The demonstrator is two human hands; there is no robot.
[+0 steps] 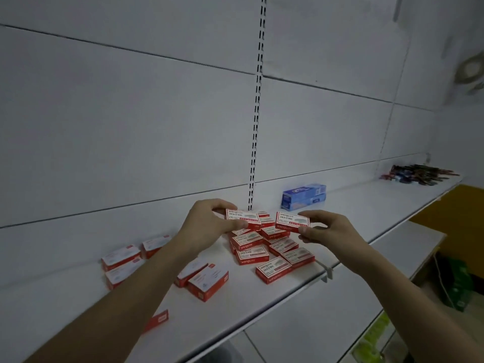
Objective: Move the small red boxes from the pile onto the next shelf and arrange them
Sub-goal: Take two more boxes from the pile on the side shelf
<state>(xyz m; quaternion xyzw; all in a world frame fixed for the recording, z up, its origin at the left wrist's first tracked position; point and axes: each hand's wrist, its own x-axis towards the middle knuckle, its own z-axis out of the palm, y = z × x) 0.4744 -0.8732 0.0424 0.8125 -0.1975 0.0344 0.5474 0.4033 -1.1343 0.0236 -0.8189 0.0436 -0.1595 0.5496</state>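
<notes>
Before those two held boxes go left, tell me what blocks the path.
Nothing visible does: left hand and right hand each hold a small red cardboard box above the pile; white shelf lies bare behind the placed boxes.

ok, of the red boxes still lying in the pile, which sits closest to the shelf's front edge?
The red box at the pile's near right corner, face up, lying alone on the shelf in front of the rest; the others sit further back.

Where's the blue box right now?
In the head view the blue box sits on the white shelf against the back wall, right of the slotted upright, just behind the pile of red boxes.
</notes>
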